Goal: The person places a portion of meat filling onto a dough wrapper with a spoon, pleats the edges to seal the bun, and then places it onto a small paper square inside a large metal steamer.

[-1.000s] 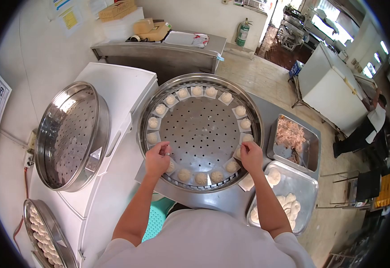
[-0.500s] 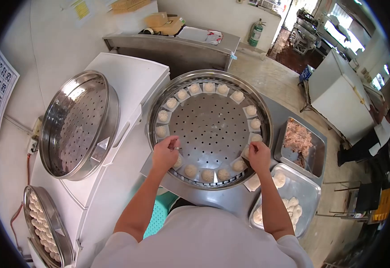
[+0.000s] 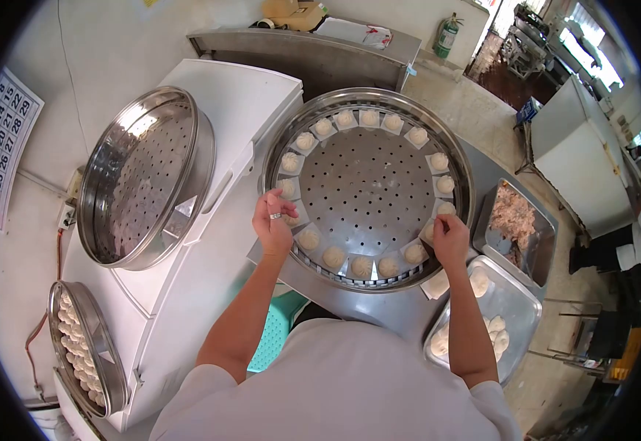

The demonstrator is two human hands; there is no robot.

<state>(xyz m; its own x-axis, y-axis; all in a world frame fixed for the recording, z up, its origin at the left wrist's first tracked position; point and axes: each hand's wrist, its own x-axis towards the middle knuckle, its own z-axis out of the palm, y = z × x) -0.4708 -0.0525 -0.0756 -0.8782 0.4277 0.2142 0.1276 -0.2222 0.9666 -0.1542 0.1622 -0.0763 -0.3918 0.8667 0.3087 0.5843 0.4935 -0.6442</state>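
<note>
A round perforated steel steamer tray (image 3: 364,173) lies in front of me, ringed along its inner edge by several pleated buns on square papers. At its left rim is my left hand (image 3: 272,226), fingers bent and apart, with nothing visible in them. It partly covers a bun (image 3: 292,218). Over the right rim, my right hand (image 3: 450,241) has thumb and fingers pinched together beside another bun (image 3: 429,231). Whatever lies between those fingertips is hidden. A bun (image 3: 446,209) sits just beyond them.
At right stand a pan of minced filling (image 3: 513,214) and a metal tray (image 3: 530,312) with dough pieces. A second steamer tray (image 3: 144,180) leans on the white freezer (image 3: 239,110) at left. Below it is a tray of several buns (image 3: 78,353). A green stool (image 3: 272,331) stands below.
The view has shifted, so the scene sits higher and further right. My left hand has moved outward to the left rim, its fingers loosening. My right hand stays pinched at the right rim.
</note>
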